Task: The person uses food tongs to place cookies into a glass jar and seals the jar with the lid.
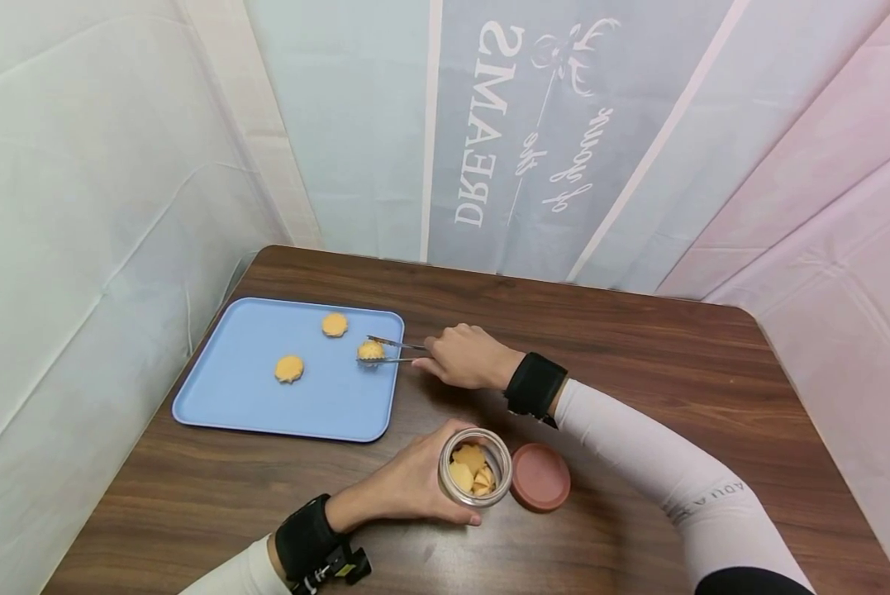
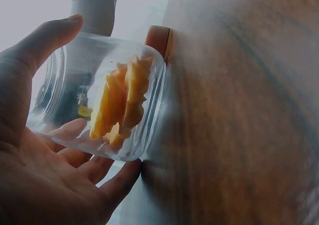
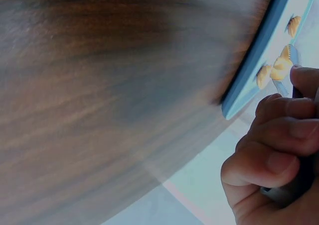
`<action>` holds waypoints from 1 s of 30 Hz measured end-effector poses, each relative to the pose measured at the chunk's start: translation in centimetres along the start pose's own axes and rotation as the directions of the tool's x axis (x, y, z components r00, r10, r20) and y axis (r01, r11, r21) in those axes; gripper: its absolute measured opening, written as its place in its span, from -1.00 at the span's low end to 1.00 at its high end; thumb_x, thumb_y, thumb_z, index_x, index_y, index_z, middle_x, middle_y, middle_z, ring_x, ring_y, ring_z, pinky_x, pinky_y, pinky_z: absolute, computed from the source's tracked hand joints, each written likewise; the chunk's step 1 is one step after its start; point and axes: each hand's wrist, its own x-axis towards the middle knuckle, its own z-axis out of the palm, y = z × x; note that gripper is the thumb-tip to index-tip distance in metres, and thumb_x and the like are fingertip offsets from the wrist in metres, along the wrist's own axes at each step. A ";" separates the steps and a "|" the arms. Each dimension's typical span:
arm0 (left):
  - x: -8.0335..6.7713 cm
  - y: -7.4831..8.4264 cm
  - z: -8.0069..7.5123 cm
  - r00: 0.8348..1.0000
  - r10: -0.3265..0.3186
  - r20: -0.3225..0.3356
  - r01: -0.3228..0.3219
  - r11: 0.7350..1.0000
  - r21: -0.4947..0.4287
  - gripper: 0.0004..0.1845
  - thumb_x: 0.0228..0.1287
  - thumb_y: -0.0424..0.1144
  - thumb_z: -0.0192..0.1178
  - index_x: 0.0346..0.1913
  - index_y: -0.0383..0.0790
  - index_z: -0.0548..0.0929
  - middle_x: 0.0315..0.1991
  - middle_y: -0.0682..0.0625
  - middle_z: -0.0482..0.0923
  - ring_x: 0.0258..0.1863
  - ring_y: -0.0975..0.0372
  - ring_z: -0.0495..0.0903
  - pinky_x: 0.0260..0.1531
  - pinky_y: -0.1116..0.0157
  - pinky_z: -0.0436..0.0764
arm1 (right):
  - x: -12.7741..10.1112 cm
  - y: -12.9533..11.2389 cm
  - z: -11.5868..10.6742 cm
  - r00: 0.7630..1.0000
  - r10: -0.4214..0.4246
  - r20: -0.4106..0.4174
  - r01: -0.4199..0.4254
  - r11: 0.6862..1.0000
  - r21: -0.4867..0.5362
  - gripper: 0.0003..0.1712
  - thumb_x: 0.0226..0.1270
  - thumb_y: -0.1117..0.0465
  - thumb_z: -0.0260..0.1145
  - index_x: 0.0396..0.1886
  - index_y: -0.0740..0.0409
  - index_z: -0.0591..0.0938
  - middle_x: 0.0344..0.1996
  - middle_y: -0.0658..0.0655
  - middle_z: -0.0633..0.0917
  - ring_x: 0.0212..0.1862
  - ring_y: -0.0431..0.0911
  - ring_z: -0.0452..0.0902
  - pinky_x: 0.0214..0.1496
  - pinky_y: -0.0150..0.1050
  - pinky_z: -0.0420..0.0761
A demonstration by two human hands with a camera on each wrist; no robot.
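Note:
My left hand [image 1: 422,479] grips a clear jar [image 1: 506,464] with its open mouth up. Several scalloped yellow biscuits [image 2: 119,100] lie in the bottom of the jar. My right hand [image 1: 474,357] holds metal tongs [image 1: 403,360] over the right side of a blue tray [image 1: 244,405]. Between the tong tips is a yellow biscuit [image 1: 371,351]; whether the tips lift it clear of the tray cannot be told. Two more biscuits lie apart on the tray, one nearer the back [image 1: 335,324] and one toward the middle [image 1: 289,368].
A round reddish-brown lid [image 1: 540,478] lies on the wooden table [image 1: 638,347], just right of the jar. Fabric hangings [image 1: 370,124] enclose the table at the back and on both sides.

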 end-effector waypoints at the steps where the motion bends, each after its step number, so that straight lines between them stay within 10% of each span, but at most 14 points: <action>1: 0.0 0.0 0.0 1.000 -0.002 0.002 0.002 1.000 -0.005 -0.01 -0.07 -0.02 0.73 0.41 -0.06 0.39 0.23 0.05 0.63 0.16 0.32 0.60 0.27 0.26 0.56 | -0.2 0.0 -0.2 1.000 -0.002 -0.005 0.002 1.000 -0.003 -0.52 0.69 -0.15 0.12 -0.34 0.06 0.65 -0.66 -0.04 0.49 -0.55 -0.09 0.57 -0.45 -0.13 0.64; 30: -0.1 -0.1 0.1 1.000 -0.003 -0.007 0.003 1.000 -0.030 0.00 -0.06 -0.01 0.73 0.42 -0.04 0.37 0.23 0.05 0.63 0.18 0.25 0.62 0.27 0.22 0.57 | -8.5 -0.3 -5.4 0.988 -0.065 -0.140 0.049 0.993 -0.110 -0.55 0.63 -0.10 0.24 -0.48 -0.01 0.44 -0.78 -0.10 0.25 -0.73 -0.22 0.19 -0.61 -0.31 0.06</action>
